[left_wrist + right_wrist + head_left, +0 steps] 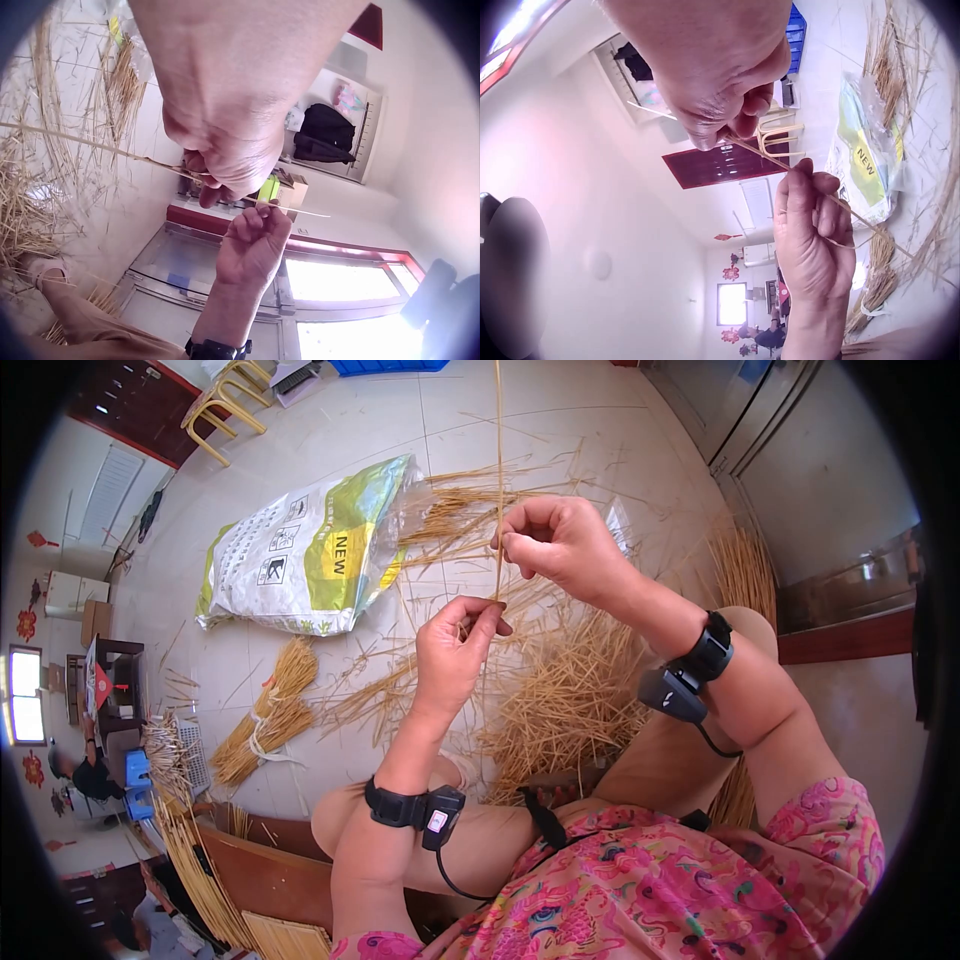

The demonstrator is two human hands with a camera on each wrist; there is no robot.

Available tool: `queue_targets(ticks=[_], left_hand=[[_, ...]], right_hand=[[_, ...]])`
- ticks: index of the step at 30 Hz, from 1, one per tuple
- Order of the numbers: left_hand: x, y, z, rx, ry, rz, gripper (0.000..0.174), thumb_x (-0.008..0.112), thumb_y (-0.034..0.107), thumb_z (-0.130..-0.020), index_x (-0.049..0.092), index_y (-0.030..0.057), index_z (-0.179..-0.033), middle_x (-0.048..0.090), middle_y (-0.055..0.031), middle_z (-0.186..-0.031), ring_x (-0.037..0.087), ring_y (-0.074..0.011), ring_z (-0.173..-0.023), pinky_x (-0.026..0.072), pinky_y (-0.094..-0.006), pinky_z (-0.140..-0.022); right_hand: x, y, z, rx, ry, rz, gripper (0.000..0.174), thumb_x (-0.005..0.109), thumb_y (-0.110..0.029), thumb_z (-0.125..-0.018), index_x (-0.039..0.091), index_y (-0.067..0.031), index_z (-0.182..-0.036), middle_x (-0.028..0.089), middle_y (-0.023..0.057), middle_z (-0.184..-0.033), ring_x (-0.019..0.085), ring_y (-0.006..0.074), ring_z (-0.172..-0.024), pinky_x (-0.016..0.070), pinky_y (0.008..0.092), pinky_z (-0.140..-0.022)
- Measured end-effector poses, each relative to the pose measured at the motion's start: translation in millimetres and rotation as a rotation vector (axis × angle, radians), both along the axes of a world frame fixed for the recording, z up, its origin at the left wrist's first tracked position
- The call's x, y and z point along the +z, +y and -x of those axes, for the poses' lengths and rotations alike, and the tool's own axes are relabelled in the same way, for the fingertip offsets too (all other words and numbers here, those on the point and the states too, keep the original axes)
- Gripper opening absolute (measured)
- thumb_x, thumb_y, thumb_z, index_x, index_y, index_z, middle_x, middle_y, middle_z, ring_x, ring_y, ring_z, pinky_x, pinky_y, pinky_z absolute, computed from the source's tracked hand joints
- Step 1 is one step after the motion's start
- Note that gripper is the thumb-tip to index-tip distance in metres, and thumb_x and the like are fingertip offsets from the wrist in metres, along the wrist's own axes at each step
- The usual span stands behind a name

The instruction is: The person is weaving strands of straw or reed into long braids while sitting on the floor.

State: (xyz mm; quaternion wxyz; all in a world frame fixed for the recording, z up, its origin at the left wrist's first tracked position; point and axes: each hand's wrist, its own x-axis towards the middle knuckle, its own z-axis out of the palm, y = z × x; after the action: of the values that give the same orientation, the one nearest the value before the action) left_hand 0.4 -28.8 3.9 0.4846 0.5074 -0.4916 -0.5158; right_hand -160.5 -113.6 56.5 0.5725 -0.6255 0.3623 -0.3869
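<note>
Head view: I pinch one straw stalk [500, 450] between thumb and forefinger of my left hand [455, 650], and the curled fingers of my right hand [565, 550] pinch it just beyond, near but apart from the left. The stalk runs past my right fingertips to the top edge. If the two pinches pull unevenly, or bend the short span between them, I judge that the dry stalk could crease or snap. Below my fingers spreads a pile of loose straw [560, 700]; a stalk let slip would be easily lost among those alike. To the left of my fingers lie the printed bag marked NEW [300, 555] and, nearer my left forearm, the tied straw bundle [270, 710], both well apart from the work.

Left wrist view: the stalk's long tail stretches from my left fingers out over the floor [142, 217], while only a short tip shows past my right ones. That tail could snag or sway and twist the stalk in a light grip. A rough spot [154, 161] sits just outside my left fingers; it may be a weak place where the straw splits.

Right wrist view: both pinches show again, with the stalk slanting between them. A thin curling strip [847, 245] hangs beside my left fingers; it could catch and tear further. Where it joins, I cannot tell.
</note>
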Motion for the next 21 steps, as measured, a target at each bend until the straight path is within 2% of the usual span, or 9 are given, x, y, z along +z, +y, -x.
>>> queue_targets(ticks=[3, 6, 9, 12, 18, 21], left_hand=[[0, 0, 0, -0.004, 0.03, 0.002, 0.01, 0.057, 0.007, -0.088, 0.062, -0.0007, -0.093, 0.065, -0.003, -0.074, 0.042, -0.0007, -0.054, 0.0338, -0.0166, -0.047], [-1, 1, 1, 0.005, 0.042, 0.038, 0.011, 0.056, 0.008, -0.089, 0.061, 0.0, -0.094, 0.065, -0.0028, -0.076, 0.041, -0.0009, -0.053, 0.0337, -0.0167, -0.047], [-3, 0, 1, 0.037, 0.01, 0.063, 0.011, 0.055, 0.008, -0.089, 0.061, 0.0008, -0.096, 0.066, -0.0025, -0.077, 0.039, -0.0011, -0.053, 0.0338, -0.0166, -0.047], [-4, -1, 1, 0.047, 0.022, 0.064, 0.012, 0.055, 0.009, -0.09, 0.061, 0.0015, -0.096, 0.065, -0.0025, -0.077, 0.039, -0.001, -0.053, 0.034, -0.0166, -0.048], [-1, 0, 2, 0.085, 0.027, 0.056, 0.013, 0.052, 0.012, -0.092, 0.058, 0.0008, -0.096, 0.063, -0.0059, -0.077, 0.038, -0.002, -0.053, 0.0308, -0.0177, -0.047], [-3, -5, -1, 0.132, 0.082, 0.044, 0.014, 0.052, 0.013, -0.091, 0.058, 0.0012, -0.096, 0.062, -0.0039, -0.075, 0.038, -0.003, -0.053, 0.0309, -0.0184, -0.048]], right_hand=[[-2, 0, -1, 0.004, -0.083, -0.045, 0.01, 0.058, -0.009, -0.08, 0.06, 0.0011, -0.079, 0.058, 0.0012, -0.067, 0.052, 0.0055, -0.056, 0.0416, 0.0192, -0.05], [-7, -3, 1, 0.122, -0.321, -0.407, 0.011, 0.055, -0.01, -0.084, 0.056, 0.0002, -0.079, 0.055, 0.0026, -0.068, 0.051, 0.0073, -0.055, 0.0388, 0.02, -0.046], [-12, 2, -4, 0.067, -0.415, -0.71, 0.01, 0.05, -0.01, -0.087, 0.052, -0.0019, -0.081, 0.051, 0.0033, -0.068, 0.045, 0.0074, -0.053, 0.0323, 0.0193, -0.042], [-7, 9, -10, -0.004, -0.48, -0.81, 0.01, 0.049, -0.009, -0.087, 0.05, -0.0017, -0.081, 0.051, 0.0053, -0.069, 0.046, 0.0081, -0.054, 0.0325, 0.019, -0.041], [-18, 6, -8, 0.196, -0.157, -0.511, 0.011, 0.047, -0.013, -0.088, 0.05, -0.0032, -0.082, 0.051, 0.0038, -0.066, 0.045, 0.0087, -0.052, 0.0326, 0.0213, -0.042], [-22, 8, -10, 0.195, 0.148, -0.12, 0.014, 0.047, -0.015, -0.087, 0.051, -0.0029, -0.081, 0.051, 0.0007, -0.06, 0.043, 0.0053, -0.05, 0.0331, 0.0202, -0.044]])
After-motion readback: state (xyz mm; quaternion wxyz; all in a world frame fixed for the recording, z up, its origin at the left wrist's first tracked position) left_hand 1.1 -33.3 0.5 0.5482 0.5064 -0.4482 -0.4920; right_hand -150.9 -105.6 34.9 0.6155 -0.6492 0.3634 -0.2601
